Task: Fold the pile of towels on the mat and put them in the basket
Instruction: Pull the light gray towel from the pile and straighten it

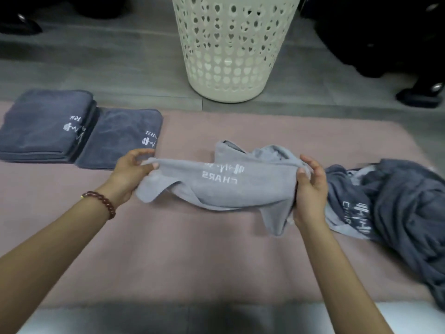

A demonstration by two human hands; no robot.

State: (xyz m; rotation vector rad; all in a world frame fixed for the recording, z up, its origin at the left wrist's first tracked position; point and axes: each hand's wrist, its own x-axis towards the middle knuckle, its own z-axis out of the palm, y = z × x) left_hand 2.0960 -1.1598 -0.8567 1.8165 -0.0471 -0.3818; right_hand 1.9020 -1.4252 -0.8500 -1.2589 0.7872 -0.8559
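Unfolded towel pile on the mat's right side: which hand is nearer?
Right. The right hand grips the light grey towel at one end, just beside the unfolded pile. The left hand pinches the towel's other end, near the folded towels.

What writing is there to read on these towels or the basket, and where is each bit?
"CHARS": white, beside a dumbbell logo, upside down on the light grey towel held by the left hand and right hand.
"RS": word's end only, on the folded towel stack and the single folded towel.
"CH": start only, on the unfolded towel pile; rest blurred.
Laundry basket: no writing.
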